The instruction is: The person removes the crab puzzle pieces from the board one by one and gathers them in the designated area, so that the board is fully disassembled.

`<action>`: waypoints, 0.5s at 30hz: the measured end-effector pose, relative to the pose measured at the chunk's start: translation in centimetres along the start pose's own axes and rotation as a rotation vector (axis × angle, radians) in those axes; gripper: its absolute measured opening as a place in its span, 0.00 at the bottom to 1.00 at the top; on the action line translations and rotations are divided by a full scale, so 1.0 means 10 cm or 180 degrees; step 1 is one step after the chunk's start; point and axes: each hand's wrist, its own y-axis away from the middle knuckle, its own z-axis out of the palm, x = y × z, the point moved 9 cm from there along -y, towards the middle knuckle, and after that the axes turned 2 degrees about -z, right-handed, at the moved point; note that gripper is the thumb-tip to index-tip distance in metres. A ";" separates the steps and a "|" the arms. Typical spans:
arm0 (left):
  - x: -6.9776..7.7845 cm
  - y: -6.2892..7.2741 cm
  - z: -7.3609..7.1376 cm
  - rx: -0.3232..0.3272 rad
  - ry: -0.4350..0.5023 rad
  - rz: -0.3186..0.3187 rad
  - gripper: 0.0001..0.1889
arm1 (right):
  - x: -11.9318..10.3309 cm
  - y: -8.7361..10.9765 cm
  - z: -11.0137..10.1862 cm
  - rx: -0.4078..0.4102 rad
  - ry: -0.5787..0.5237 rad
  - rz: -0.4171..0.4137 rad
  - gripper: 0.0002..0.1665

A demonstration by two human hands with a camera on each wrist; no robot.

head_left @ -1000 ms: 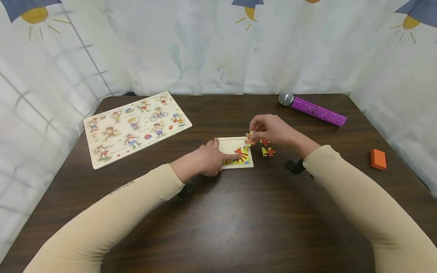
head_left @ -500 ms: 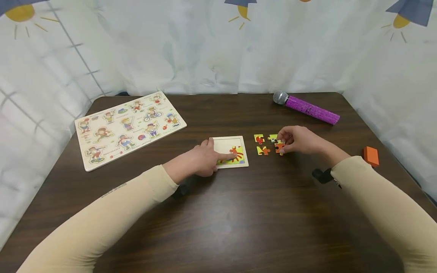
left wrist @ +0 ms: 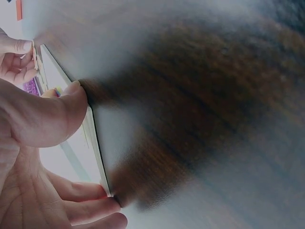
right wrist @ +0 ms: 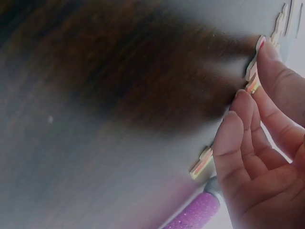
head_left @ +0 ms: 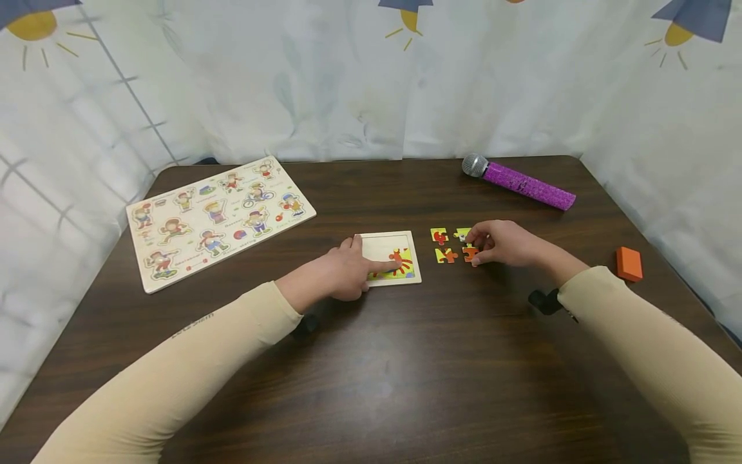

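In the head view my left hand (head_left: 350, 269) grips the left side of a small wooden puzzle frame (head_left: 385, 241), thumb at its near edge. Its extended index finger presses on yellow and red pieces fitted in the frame's lower part. The left wrist view shows the thumb (left wrist: 71, 105) and other fingers at the frame's edges. My right hand (head_left: 504, 243) pinches an orange jigsaw piece (head_left: 469, 254) at the table surface. Beside it lie a yellow-red piece (head_left: 438, 236), a yellow-orange piece (head_left: 446, 256) and a yellow piece (head_left: 462, 233), partly behind the fingers.
A large wooden picture board (head_left: 226, 219) with sports figures lies at the back left of the dark table (head_left: 371, 361). A purple glittery microphone (head_left: 524, 182) lies at the back right. Near the right edge is an orange block (head_left: 628, 263). A patterned curtain (head_left: 348, 77) hangs behind.
My right hand has carried the orange piece from above the frame rightward and set it down beside the other loose pieces, nudging it slightly left. The left hand has stayed on the frame.
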 end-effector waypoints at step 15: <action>0.01 0.00 -0.01 0.0016 -0.0025 0.0020 0.36 | 0.00 -0.01 0.02 0.0027 0.0049 -0.0051 0.21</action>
